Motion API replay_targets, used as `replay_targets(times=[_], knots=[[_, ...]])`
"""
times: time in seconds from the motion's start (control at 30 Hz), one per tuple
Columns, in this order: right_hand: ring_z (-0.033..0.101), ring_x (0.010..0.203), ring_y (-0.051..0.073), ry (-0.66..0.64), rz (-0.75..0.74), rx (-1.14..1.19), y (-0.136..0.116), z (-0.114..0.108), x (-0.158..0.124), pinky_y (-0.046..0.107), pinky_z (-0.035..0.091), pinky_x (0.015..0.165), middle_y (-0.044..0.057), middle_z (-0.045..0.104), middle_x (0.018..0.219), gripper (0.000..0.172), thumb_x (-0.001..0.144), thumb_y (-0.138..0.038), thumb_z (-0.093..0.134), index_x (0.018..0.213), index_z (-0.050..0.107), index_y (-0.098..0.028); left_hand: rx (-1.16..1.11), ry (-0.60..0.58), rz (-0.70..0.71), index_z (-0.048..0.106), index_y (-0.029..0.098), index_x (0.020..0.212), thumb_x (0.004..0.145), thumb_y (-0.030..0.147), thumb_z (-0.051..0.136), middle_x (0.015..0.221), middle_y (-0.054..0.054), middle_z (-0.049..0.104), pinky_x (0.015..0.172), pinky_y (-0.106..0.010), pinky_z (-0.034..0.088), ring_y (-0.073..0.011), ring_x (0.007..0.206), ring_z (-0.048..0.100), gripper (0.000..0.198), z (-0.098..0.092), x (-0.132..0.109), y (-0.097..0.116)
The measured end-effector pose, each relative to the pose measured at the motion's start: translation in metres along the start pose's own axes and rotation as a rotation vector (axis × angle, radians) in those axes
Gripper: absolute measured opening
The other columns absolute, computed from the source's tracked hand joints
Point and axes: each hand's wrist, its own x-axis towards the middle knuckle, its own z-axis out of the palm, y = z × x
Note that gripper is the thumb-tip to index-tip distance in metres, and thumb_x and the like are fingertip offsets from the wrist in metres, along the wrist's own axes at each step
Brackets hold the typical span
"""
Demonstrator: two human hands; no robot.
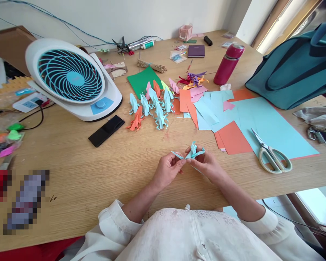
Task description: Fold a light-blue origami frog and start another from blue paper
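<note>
Between my two hands is a light blue folded paper figure (192, 151), held just above the front part of the table. My left hand (168, 168) pinches a thin pointed strip on its left side between thumb and fingers. Closed around the figure's right side is my right hand (208, 165), with its thumb near the middle folds. Beyond the hands stands a group of finished-looking folded paper figures; a blue one (160, 116) is at the front and an orange one (136, 120) to its left. The fingers partly cover the held figure's lower side.
Scissors (271, 154) lie on a large blue paper sheet (285, 127) at right, beside orange paper (235, 137). A pink bottle (228, 65) and teal bag (288, 72) stand behind. To the left are a phone (106, 130) and a white fan (76, 79).
</note>
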Motion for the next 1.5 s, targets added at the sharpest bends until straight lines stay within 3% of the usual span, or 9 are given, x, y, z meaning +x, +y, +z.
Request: replay_targets(times=[0.2,0.4,0.57,0.97,1.2,1.33,1.5], knots=[[0.059,0.083,0.018,-0.019,0.024,0.072,-0.001,-0.004,-0.001,0.031,0.048,0.079,0.003,0.065,0.086,0.031,0.080,-0.051,0.070,0.088,0.065,-0.022,0.034,0.044,0.014,0.061,0.016,0.085,0.079,0.051,0.068,0.067,0.002,0.054,0.046,-0.021,0.053,-0.0083,0.053,0.050,0.037,0.002,-0.003,-0.002],[0.054,0.070,0.016,0.017,0.047,0.059,-0.002,-0.001,0.001,0.029,0.046,0.068,-0.001,0.056,0.070,0.036,0.075,-0.054,0.074,0.077,0.059,-0.022,0.027,0.041,0.005,0.064,0.016,0.083,0.075,0.046,0.073,0.067,0.002,0.054,0.040,-0.017,0.048,-0.0075,0.052,0.048,0.033,0.001,-0.003,-0.002],[0.049,0.064,0.013,0.006,0.042,0.045,-0.002,0.000,0.002,0.026,0.043,0.062,-0.002,0.052,0.067,0.037,0.073,-0.052,0.075,0.072,0.057,-0.021,0.039,0.004,-0.040,0.061,0.016,0.076,0.074,0.046,0.074,0.060,0.005,0.048,0.039,-0.016,0.044,-0.0063,0.047,0.045,0.032,-0.002,-0.001,-0.002],[0.053,0.060,0.012,0.021,0.003,0.091,-0.005,0.002,0.003,0.027,0.045,0.060,-0.002,0.059,0.067,0.040,0.065,-0.052,0.082,0.074,0.059,-0.020,-0.007,-0.018,-0.082,0.062,0.015,0.068,0.065,0.046,0.081,0.054,0.006,0.050,0.041,-0.019,0.044,-0.0063,0.044,0.045,0.037,-0.007,0.000,0.003],[0.058,0.070,0.015,-0.054,-0.035,0.066,-0.005,0.002,0.001,0.030,0.049,0.071,-0.001,0.061,0.073,0.038,0.065,-0.048,0.083,0.075,0.060,-0.020,-0.002,0.057,-0.057,0.065,0.014,0.065,0.060,0.046,0.085,0.053,0.005,0.055,0.041,-0.017,0.036,-0.0052,0.042,0.045,0.038,-0.007,-0.001,-0.002],[0.061,0.078,0.018,-0.144,-0.015,0.032,-0.002,0.000,0.002,0.032,0.049,0.078,0.000,0.063,0.076,0.034,0.066,-0.041,0.083,0.079,0.061,-0.019,-0.082,0.025,-0.100,0.067,0.013,0.067,0.062,0.053,0.081,0.055,0.003,0.059,0.042,-0.018,0.037,-0.0054,0.042,0.046,0.043,-0.004,-0.001,-0.004],[0.061,0.083,0.019,-0.048,-0.111,-0.164,0.007,-0.004,0.000,0.033,0.047,0.081,0.002,0.065,0.085,0.019,0.078,-0.035,0.073,0.085,0.062,-0.021,-0.074,-0.035,-0.163,0.073,0.012,0.079,0.073,0.060,0.070,0.064,-0.003,0.067,0.045,-0.021,0.046,-0.0088,0.048,0.054,0.048,-0.007,-0.002,0.001]])
